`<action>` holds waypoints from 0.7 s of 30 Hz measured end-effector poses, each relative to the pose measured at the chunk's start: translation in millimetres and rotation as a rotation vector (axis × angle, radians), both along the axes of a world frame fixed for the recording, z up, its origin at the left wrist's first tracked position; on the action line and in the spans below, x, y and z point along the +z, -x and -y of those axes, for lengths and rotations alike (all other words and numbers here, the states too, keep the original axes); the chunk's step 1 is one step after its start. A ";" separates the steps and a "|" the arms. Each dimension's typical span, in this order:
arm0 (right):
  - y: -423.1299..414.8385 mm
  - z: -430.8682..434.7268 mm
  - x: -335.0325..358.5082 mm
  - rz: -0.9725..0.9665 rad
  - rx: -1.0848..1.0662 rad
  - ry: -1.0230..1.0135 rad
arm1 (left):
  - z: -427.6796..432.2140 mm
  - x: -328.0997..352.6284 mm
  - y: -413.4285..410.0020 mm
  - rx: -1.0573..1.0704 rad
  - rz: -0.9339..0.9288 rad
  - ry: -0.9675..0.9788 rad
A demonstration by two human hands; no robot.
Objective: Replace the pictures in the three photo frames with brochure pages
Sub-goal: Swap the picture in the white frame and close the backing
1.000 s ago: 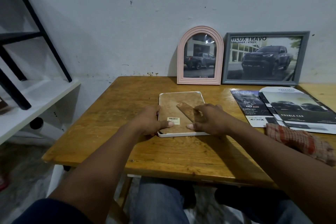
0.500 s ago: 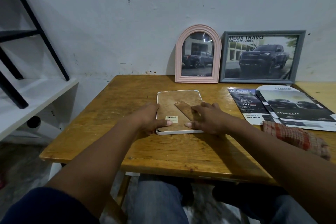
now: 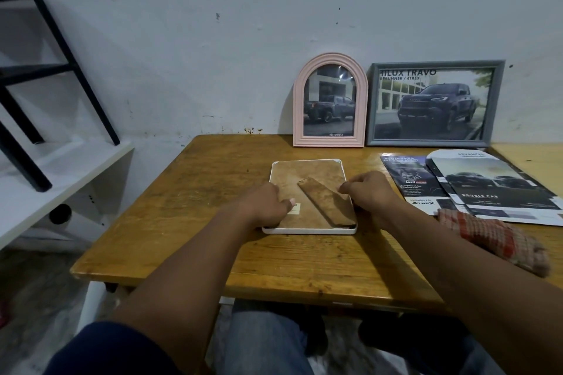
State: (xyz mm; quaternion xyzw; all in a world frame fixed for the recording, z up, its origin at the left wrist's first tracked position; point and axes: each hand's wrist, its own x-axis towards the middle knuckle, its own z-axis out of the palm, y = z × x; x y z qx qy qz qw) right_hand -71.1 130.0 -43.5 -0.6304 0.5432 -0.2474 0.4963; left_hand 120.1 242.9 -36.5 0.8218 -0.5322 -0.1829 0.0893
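Head view: a white frame (image 3: 307,230) is seen lying face down near the middle of a wooden table (image 3: 189,222), with its brown backing board (image 3: 289,178) turned upward and a folded stand strut (image 3: 327,202) laid diagonally across that board. The frame is held between the two hands. The left hand (image 3: 262,207) is set against the frame's left edge, its fingers curled down beside the rim, while its thumb (image 3: 288,202) is pressed onto the backing just beside a small pale label (image 3: 295,209). The right hand (image 3: 370,195) is placed at the opposite, right edge, its fingers bent and hooked over the rim near the strut's upper half. A pink arched frame (image 3: 298,106) and a grey rectangular frame (image 3: 435,64) are propped upright against the wall at the table's far side, each filled with a picture of a pickup truck. Brochure pages (image 3: 487,186) are spread flat to the right of the right hand, and a checked cloth (image 3: 493,237) is lying just beside the right forearm.
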 end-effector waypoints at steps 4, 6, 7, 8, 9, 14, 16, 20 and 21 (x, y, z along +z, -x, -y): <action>0.6 -4.4 6.1 0.051 0.032 -0.051 | 3.7 -0.7 6.2 0.015 0.020 -0.001; 1.5 -5.8 4.6 0.050 0.047 -0.038 | 3.3 -0.7 9.9 0.018 0.028 -0.002; 2.0 -5.7 3.5 0.037 0.053 -0.019 | 3.2 -0.6 11.2 0.018 0.035 -0.005; 2.3 -5.0 2.9 0.026 0.059 -0.004 | 3.4 -0.2 11.9 0.018 0.039 -0.010; 2.2 -4.2 2.6 0.017 0.063 -0.001 | 3.4 0.6 12.3 0.015 0.043 -0.014; 7.8 -0.5 15.9 0.134 0.052 -0.042 | 8.2 8.8 15.3 0.029 0.022 -0.049; 12.5 2.9 32.3 0.204 0.069 -0.004 | 11.5 18.7 23.1 0.045 -0.100 -0.018; 19.4 4.3 73.7 0.337 0.164 0.076 | 16.0 43.4 53.2 0.117 -0.642 0.155; 19.9 1.9 82.8 0.365 0.185 0.083 | 17.8 48.8 58.6 0.131 -0.741 0.173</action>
